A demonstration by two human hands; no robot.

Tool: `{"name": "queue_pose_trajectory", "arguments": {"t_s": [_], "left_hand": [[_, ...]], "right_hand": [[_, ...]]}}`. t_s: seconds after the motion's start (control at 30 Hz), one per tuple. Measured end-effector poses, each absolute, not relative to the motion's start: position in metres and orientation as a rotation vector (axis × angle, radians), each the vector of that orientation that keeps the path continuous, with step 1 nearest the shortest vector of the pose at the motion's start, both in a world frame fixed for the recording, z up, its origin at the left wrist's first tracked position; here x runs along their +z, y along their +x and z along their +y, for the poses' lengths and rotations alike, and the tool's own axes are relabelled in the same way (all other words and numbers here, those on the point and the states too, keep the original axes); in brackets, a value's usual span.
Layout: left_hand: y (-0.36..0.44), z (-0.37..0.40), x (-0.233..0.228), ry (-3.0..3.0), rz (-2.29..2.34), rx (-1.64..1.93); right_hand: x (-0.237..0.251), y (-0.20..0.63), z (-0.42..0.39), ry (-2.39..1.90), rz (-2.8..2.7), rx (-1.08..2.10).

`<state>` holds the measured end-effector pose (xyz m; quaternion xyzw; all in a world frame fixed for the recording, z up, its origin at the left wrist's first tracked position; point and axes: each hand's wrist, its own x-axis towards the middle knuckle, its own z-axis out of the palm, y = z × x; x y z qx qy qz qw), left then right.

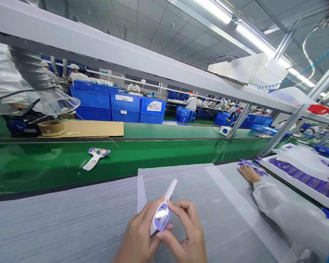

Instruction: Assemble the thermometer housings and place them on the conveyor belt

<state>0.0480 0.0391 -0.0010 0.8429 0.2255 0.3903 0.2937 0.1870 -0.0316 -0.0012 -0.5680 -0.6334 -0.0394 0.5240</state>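
My left hand [138, 237] grips a white hand-held thermometer shell with a purple-rimmed clear screen [162, 213], held low over the grey foam-covered bench [71, 219]. My right hand [185, 233] pinches the screen end of the same device from the right, fingertips on its edge. A second thermometer body [96, 157], white with purple parts, lies on the green conveyor belt [153, 153] beyond the bench.
A co-worker's hand [248, 172] and white sleeve [287, 215] rest at right beside small purple parts [249, 164] and a white tray of purple pieces [301, 177]. Cardboard sheet [93, 128], tape roll [50, 128] and blue crates [120, 106] lie beyond the belt.
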Motion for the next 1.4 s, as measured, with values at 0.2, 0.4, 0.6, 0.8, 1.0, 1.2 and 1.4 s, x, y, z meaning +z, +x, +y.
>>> {"name": "queue_pose_trajectory", "arguments": {"t_s": [0.2, 0.4, 0.6, 0.8, 1.0, 1.2, 1.4], "left_hand": [[0.04, 0.039, 0.012, 2.266, 0.509, 0.917], [0.041, 0.04, 0.019, 2.221, 0.424, 0.727], [0.047, 0.042, 0.018, 2.232, 0.469, 0.549], [0.058, 0.118, 0.026, 2.34, 0.753, 0.417], [0.02, 0.251, 0.023, 2.116, 1.705, 0.715], [0.011, 0.269, 0.027, 1.883, 1.733, 0.613], [0.043, 0.142, 0.007, 1.956, 1.279, 0.582]], "right_hand": [[0.035, 0.222, -0.036, -1.23, -1.924, -0.058], [0.046, 0.233, -0.038, -1.192, -2.052, 0.294], [0.031, 0.221, -0.033, -1.261, -1.905, 0.461], [-0.009, 0.292, -0.019, -1.564, -1.586, 0.435], [-0.066, 0.442, -0.025, -2.183, -1.136, 0.198], [-0.068, 0.439, -0.025, -2.039, -1.116, -0.239], [-0.027, 0.291, 0.017, -1.571, -1.193, 0.608]]}}
